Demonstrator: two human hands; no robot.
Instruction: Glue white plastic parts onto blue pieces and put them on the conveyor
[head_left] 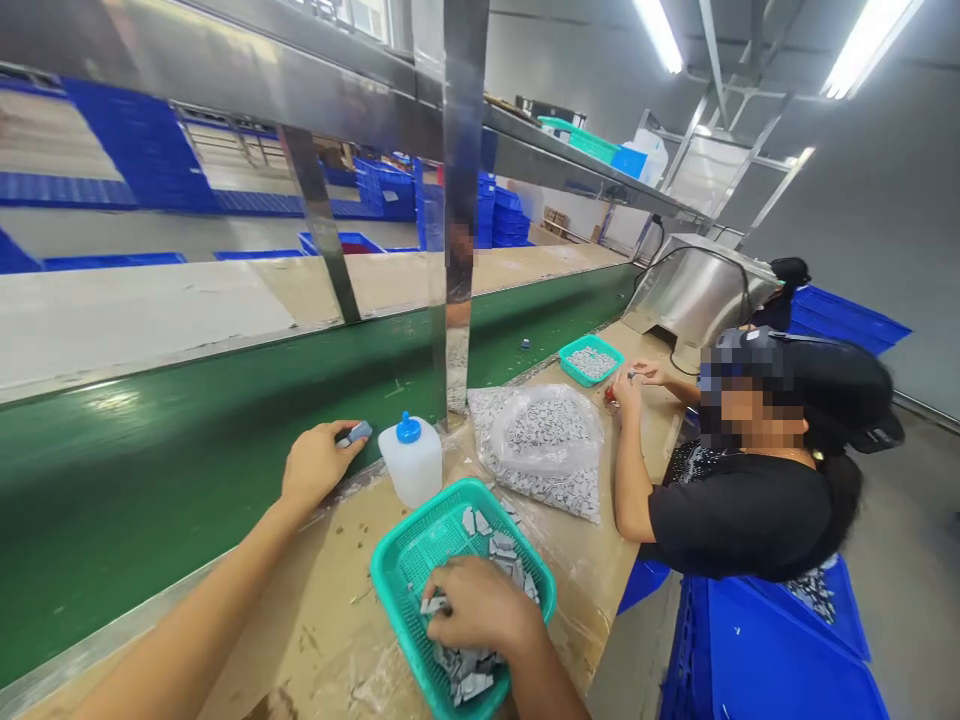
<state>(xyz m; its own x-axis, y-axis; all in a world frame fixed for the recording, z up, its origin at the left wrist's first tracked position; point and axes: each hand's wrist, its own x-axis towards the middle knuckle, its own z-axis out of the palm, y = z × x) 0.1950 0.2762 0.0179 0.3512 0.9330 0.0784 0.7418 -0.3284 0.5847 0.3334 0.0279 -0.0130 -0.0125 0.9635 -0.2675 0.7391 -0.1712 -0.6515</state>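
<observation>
Your L hand (315, 466), nearly closed, pinches a small grey-blue plastic pc (360, 432); blurry, but prob. light, stiff: grip sides.

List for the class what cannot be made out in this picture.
All in the head view:
- Pieces under the right hand in the green basket: hidden by that hand.
- Full shape of the grey block: partly covered by the left hand.
- Rest of the left forearm: cut off by the bottom edge.
- The co-worker's small item: too small.
</observation>
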